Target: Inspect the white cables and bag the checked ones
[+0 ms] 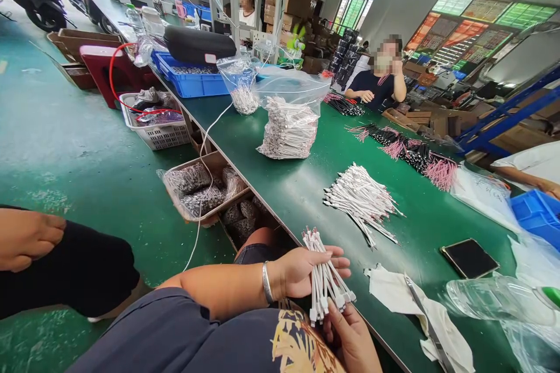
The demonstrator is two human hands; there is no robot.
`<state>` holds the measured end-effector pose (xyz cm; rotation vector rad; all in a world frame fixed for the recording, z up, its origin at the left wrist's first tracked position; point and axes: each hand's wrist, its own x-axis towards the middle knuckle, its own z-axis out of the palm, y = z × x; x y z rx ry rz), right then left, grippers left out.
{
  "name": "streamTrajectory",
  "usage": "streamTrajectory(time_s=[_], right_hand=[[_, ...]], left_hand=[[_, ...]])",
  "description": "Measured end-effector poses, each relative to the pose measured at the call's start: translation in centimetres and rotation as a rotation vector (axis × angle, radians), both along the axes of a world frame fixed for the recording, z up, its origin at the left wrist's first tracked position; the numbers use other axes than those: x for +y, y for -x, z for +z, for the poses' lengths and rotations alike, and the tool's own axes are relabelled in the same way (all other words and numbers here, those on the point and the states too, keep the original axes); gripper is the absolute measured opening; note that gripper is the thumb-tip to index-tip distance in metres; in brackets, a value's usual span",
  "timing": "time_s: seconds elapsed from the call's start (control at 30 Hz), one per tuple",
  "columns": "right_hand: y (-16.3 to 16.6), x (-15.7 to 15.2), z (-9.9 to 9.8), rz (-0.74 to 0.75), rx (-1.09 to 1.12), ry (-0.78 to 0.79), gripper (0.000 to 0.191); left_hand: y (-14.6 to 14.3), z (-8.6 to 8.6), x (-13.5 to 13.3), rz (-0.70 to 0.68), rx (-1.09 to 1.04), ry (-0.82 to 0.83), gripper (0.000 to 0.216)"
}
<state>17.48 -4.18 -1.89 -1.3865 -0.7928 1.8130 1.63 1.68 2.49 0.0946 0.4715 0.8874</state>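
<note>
My left hand (301, 271), a silver bangle on its wrist, is closed round a bundle of short white cables (326, 277) at the near edge of the green table (306, 186). My right hand (352, 335) is below it, fingers curled at the bundle's lower connector ends. A loose pile of the same white cables (361, 198) lies on the table just beyond. Farther back stands a clear plastic bag full of white cables (289, 122).
A phone (469, 257), a white cloth with scissors (420, 309) and a plastic bottle (494, 300) lie to the right. Black and pink cables (411, 148) stretch toward a seated person (378, 78). Another person's hand (26, 239) is at far left. Boxes of parts (205, 186) sit on the floor.
</note>
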Motion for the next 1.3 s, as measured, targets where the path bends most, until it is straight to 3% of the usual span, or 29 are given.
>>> streamTrajectory(time_s=[0.13, 0.27, 0.37, 0.43, 0.57, 0.67, 0.73, 0.8, 0.9, 0.93, 0.97, 1.1, 1.2, 1.3], right_hand=[[0.5, -0.3, 0.5, -0.021, -0.015, -0.048, 0.039], [0.5, -0.5, 0.8, 0.005, -0.014, -0.03, 0.038], [0.5, -0.4, 0.9, 0.003, -0.012, -0.015, 0.037], [0.7, -0.4, 1.0, 0.002, -0.01, -0.012, 0.038], [1.2, -0.3, 1.3, 0.009, -0.026, -0.026, 0.04], [1.5, -0.3, 1.5, 0.002, -0.025, -0.033, 0.04], [1.6, -0.3, 1.5, -0.007, -0.016, -0.028, 0.041], [1.6, -0.2, 1.4, -0.016, -0.013, -0.021, 0.04], [1.4, -0.1, 1.4, -0.014, -0.012, -0.027, 0.039], [1.3, -0.1, 1.4, -0.002, -0.009, -0.035, 0.038], [1.2, 0.1, 1.5, 0.019, -0.003, -0.046, 0.038], [0.4, 0.8, 2.4, 0.141, 0.045, -0.11, 0.039], [-0.1, 1.4, 3.6, 0.155, 0.053, -0.16, 0.036], [-0.4, 1.9, 4.6, 0.169, 0.005, -0.162, 0.027]], left_hand=[[0.4, 0.0, 0.3, 0.005, -0.014, -0.023, 0.02], [4.5, 2.4, 2.3, 0.153, -0.018, -0.147, 0.019], [11.3, 5.7, 5.8, 0.398, 0.152, -0.345, 0.021], [17.0, 8.4, 8.9, 0.631, 0.296, -0.413, 0.022], [27.4, 14.0, 14.4, 1.225, 0.504, -0.207, 0.026], [30.7, 17.3, 16.3, 1.344, 0.523, -0.229, 0.027], [29.9, 18.2, 16.5, 1.301, 0.515, -0.312, 0.026], [27.2, 17.9, 16.0, 1.174, 0.497, -0.412, 0.024], [20.4, 15.0, 13.3, 0.918, 0.478, -0.469, 0.021], [17.8, 13.6, 11.9, 0.793, 0.464, -0.477, 0.021], [15.2, 12.1, 10.5, 0.58, 0.397, -0.491, 0.02], [6.4, 7.1, 5.1, 0.165, 0.114, -0.232, 0.019], [3.2, 5.1, 3.1, 0.018, 0.028, -0.147, 0.021], [2.2, 4.6, 2.7, -0.015, 0.007, -0.126, 0.022]])
